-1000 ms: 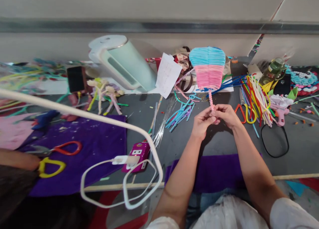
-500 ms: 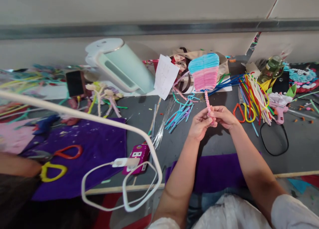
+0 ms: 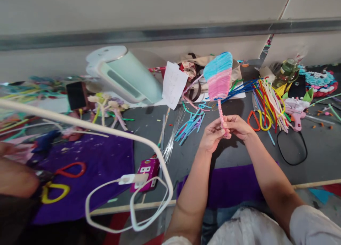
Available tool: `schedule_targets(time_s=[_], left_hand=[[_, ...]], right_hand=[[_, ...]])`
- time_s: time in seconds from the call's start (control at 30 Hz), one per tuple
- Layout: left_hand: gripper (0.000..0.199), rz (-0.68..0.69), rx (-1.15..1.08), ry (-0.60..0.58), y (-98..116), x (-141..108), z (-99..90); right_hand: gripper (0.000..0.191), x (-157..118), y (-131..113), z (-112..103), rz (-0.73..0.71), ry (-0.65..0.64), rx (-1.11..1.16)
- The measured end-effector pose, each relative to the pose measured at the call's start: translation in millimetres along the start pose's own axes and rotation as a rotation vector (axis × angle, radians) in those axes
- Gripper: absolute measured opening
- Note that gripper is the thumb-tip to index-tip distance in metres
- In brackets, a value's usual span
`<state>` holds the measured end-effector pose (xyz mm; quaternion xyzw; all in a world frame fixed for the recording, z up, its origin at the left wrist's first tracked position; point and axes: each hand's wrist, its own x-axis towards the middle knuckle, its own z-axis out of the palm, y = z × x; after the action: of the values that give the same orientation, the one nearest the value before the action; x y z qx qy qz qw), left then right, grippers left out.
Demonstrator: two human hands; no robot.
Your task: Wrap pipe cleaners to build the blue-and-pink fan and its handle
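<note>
A fan-shaped pipe cleaner piece (image 3: pixel 219 78), blue on top and pink below, stands upright on a twisted pink stem. Low on that stem my left hand (image 3: pixel 211 134) pinches it between thumb and fingers. My right hand (image 3: pixel 237 126) grips the same stem from the other side, its fingertips close to those of the left. Blue and purple pipe cleaner pieces (image 3: pixel 188 127) lie left of my hands. To the right are scissors (image 3: pixel 259 120) with orange and yellow handles and a bundle of colourful pipe cleaners (image 3: pixel 271 106).
A pale green lamp-like appliance (image 3: pixel 133 74) leans behind a white paper (image 3: pixel 174 84). At left, a white cable (image 3: pixel 149 140) loops by a magenta power strip (image 3: pixel 145 172). Another person's arm (image 3: pixel 16 175) is beside scissors on purple cloth (image 3: pixel 106 159). A pink glue gun (image 3: pixel 296 113) lies right.
The fan-shaped piece has turned and tilted slightly in my hands, which still hold its stem. The other person's arm at left has shifted. The view has moved a little.
</note>
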<state>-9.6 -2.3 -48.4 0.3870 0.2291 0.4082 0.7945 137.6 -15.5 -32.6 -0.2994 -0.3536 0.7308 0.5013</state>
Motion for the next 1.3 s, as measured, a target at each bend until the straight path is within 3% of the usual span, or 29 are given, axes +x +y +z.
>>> schedule_targets(time_s=[0.27, 0.53, 0.73, 1.1, 1.3], left_hand=[[0.053, 0.001, 0.036, 0.028, 1, -1, -1.8], [0.052, -0.010, 0.067, -0.026, 4, -4, 1.8], [0.049, 0.013, 0.086, -0.041, 8, -6, 4.8], [0.051, 0.012, 0.115, 0.040, 13, -5, 8.7], [0.054, 0.013, 0.084, 0.061, 12, -3, 6.4]], right_hand=[[0.027, -1, 0, 2, 0.001, -0.011, -0.010], [0.028, -4, -2, 7, -0.013, -0.061, 0.013], [0.028, -3, 1, 8, -0.009, -0.022, 0.024], [0.025, 2, 5, 24, -0.073, 0.061, 0.104], [0.033, 3, 7, 18, -0.058, 0.069, 0.050]])
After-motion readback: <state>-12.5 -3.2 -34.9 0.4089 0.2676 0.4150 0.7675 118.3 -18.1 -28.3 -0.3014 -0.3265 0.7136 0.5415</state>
